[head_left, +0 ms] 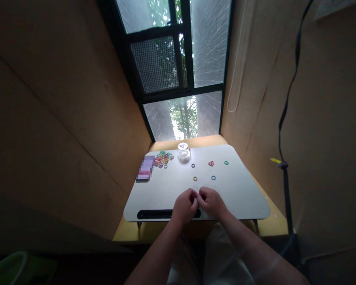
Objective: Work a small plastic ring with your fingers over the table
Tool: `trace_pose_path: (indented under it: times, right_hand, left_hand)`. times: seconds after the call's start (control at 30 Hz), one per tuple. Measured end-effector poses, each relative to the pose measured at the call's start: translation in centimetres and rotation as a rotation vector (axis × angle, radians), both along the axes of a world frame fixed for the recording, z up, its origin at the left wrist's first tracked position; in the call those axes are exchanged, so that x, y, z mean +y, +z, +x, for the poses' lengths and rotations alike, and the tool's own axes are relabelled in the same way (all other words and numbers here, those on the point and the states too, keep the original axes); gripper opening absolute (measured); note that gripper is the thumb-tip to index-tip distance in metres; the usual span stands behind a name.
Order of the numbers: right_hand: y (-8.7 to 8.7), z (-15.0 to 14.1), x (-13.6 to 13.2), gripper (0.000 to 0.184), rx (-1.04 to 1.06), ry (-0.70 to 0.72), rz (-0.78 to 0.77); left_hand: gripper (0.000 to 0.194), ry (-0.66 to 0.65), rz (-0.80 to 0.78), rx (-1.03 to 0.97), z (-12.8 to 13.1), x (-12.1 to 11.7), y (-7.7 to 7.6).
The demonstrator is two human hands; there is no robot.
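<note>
Over the front part of the white lap table (243,194), my left hand (184,206) and my right hand (211,202) meet with curled fingers, thumbs and fingertips pinched together. Whatever sits between the fingertips is too small and hidden to make out. Just beyond them lie small ring-shaped bands: a yellow band (195,180) and a blue band (213,179). Farther back are a purple band (193,167), a red cluster of bands (211,163) and a green band (226,164). A mixed heap of coloured bands (163,159) lies at the back left.
A clear jar with a white lid (184,153) stands at the table's back. Left of the heap is a pixelated purple rectangular object (146,168). A black slot (154,214) runs along the front edge. Walls flank both sides; a black strap (286,190) hangs on the right.
</note>
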State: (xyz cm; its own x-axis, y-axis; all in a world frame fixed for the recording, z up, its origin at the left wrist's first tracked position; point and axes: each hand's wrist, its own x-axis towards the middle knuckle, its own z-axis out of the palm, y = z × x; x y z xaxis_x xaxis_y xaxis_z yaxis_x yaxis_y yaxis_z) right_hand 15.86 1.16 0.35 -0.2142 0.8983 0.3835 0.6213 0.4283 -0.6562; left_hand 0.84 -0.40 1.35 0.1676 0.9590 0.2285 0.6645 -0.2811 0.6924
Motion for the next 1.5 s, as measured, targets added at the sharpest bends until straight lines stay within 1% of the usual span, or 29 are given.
trace_pose_path:
  times: [0.33,0.57,0.83,1.27,1.5]
  right_hand:
    - [0.12,0.18,0.19,0.024,0.018,0.013,-0.021]
    - [0.06,0.13,0.19,0.023,0.01,0.016,-0.03]
    - [0.32,0.11,0.12,0.023,0.012,0.002,-0.026]
    - [-0.32,-0.11,0.16,0.022,-0.002,-0.013,-0.016]
    - [-0.28,-0.28,-0.02,0.023,-0.017,-0.02,-0.006]
  left_hand:
    - [0.005,-0.015,-0.006,0.012,0.3,0.21,0.17]
    - [0.005,-0.008,-0.006,0.008,0.21,0.35,-0.15]
    - [0.005,-0.012,-0.011,0.01,0.25,0.17,0.22]
    - [0.004,-0.005,0.01,0.018,-0.01,0.17,-0.37]
    - [0.005,-0.013,0.017,0.009,-0.09,-0.08,-0.43]
